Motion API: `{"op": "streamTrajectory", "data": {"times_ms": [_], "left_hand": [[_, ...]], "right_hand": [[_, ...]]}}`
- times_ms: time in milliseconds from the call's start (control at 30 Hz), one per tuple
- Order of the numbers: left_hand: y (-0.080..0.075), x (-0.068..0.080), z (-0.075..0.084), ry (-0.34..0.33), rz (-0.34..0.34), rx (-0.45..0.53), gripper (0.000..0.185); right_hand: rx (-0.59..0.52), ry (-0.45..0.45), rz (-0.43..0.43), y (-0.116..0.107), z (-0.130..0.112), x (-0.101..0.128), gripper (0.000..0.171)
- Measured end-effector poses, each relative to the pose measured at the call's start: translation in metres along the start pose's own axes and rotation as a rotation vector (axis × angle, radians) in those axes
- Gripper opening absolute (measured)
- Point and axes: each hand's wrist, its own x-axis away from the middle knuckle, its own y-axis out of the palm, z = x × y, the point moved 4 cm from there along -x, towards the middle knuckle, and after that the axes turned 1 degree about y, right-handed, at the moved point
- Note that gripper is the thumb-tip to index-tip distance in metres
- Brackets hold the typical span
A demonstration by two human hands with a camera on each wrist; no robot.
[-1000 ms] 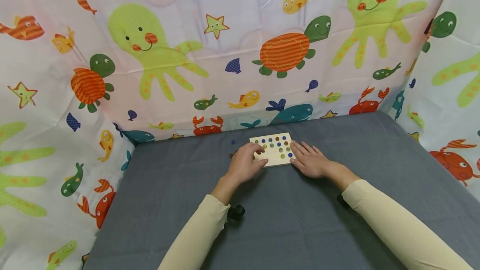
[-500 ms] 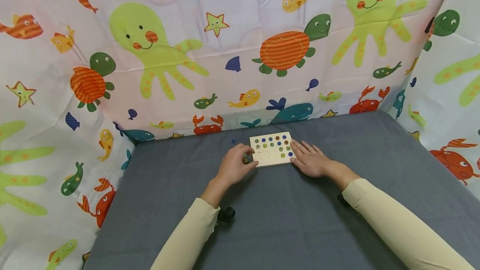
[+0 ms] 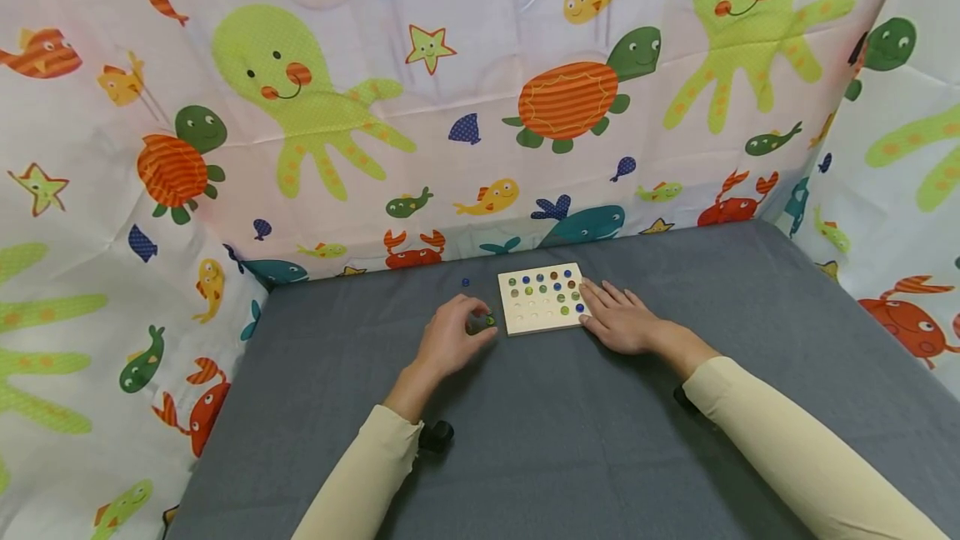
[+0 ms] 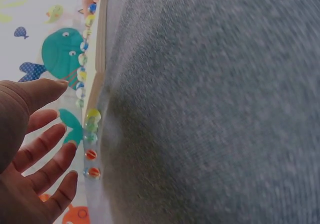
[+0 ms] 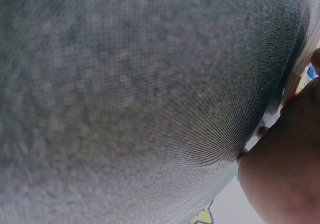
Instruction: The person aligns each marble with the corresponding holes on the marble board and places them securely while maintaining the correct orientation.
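A pale wooden board (image 3: 551, 322) with rows of round hollows lies on the grey cloth. Glass marbles in blue, green and brown fill its two back rows and the right end of the rows nearer me. Just left of it is my left hand (image 3: 448, 338), fingers spread and loosely bent. Beside those fingers, a yellow-green marble (image 4: 93, 114) and several more, including an orange-striped marble (image 4: 90, 154), lie on the cloth in the left wrist view. My right hand (image 3: 621, 323) rests flat, its fingertips against the board's right edge.
A lone blue marble (image 3: 466, 282) lies on the grey cloth (image 3: 540, 448) behind my left hand. Right behind the table hangs a white curtain (image 3: 450, 15) printed with sea animals, which also runs along both sides.
My left hand has moved left, from over the board's left part to the cloth beside it, uncovering the hollows there. The right hand has stayed in place.
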Motion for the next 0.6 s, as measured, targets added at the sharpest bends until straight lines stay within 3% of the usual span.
{"op": "streamTrajectory", "data": {"times_ms": [600], "left_hand": [[0.008,-0.004,-0.021,-0.168,0.012,-0.028,0.026]], "right_hand": [[0.008,0.016,0.001,0.004,0.004,-0.005,0.067]]}}
